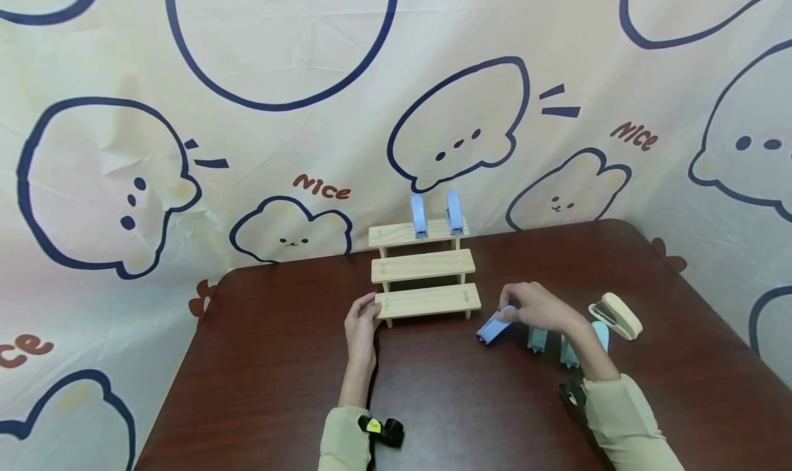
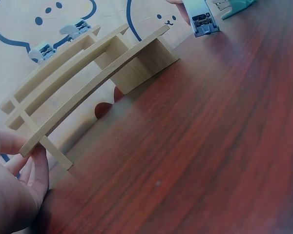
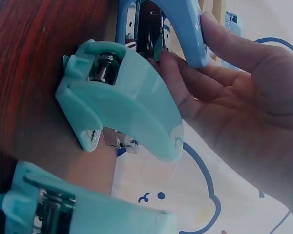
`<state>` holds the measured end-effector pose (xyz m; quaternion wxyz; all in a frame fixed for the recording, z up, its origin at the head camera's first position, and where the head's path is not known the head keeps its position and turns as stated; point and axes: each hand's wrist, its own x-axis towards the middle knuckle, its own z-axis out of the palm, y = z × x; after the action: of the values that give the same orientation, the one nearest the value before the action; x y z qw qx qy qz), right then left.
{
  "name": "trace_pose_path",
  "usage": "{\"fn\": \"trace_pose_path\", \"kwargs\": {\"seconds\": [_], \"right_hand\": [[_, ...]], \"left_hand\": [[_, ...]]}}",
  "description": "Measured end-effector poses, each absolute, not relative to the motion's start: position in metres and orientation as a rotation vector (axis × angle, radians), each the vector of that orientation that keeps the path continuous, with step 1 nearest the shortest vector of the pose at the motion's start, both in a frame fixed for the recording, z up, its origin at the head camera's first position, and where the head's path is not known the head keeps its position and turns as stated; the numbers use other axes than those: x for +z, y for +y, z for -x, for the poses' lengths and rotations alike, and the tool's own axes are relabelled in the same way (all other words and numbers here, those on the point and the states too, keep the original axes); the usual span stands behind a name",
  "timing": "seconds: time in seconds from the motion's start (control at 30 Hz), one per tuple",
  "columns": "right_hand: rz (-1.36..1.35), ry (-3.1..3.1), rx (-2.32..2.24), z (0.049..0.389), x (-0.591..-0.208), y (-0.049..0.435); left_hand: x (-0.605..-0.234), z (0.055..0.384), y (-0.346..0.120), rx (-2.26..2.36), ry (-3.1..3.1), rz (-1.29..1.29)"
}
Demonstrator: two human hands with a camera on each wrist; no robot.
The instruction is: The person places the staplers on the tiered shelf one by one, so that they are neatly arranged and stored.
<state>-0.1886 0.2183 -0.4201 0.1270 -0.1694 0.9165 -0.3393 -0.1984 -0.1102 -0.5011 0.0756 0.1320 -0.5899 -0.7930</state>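
Observation:
A three-step wooden rack point(image 1: 427, 302) stands at the back of the table. My left hand point(image 1: 361, 333) pinches the left end of its lowest step, thumb above and fingers beneath in the left wrist view. To the right of the rack, my right hand point(image 1: 537, 307) grips a blue stapler point(image 1: 495, 328) by its rear part, with its front end tilted down toward the tabletop. Two more blue staplers, one on the left point(image 1: 419, 216) and one on the right point(image 1: 454, 213), stand on the top step. The middle and lowest steps bear nothing.
Two teal staplers, a nearer one point(image 3: 136, 92) and another point(image 3: 107, 214), stand beside my right hand, partly hidden by the forearm in the head view. A cream stapler point(image 1: 619, 315) lies farther right. A patterned cloth point(image 1: 297, 141) hangs behind the dark table point(image 1: 278, 388).

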Motion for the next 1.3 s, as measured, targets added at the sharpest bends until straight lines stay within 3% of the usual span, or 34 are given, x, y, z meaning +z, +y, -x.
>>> {"fn": "trace_pose_path", "kwargs": {"seconds": [0.43, 0.77, 1.07, 1.3], "right_hand": [[0.505, 2.654, -1.003, 0.193, -0.427, 0.218], [0.466, 2.737, -1.086, 0.199, -0.438, 0.216], [0.401, 2.739, -1.043, 0.196, -0.435, 0.213], [0.415, 2.703, -0.967, 0.194, -0.434, 0.21]], "left_hand": [[-0.501, 0.198, -0.111, -2.374, -1.799, -0.415], [-0.47, 0.18, -0.107, -2.38, -1.801, -0.353], [-0.5, 0.199, -0.108, -2.369, -1.788, -0.408], [-0.5, 0.198, -0.107, -2.354, -1.778, -0.411]]}}
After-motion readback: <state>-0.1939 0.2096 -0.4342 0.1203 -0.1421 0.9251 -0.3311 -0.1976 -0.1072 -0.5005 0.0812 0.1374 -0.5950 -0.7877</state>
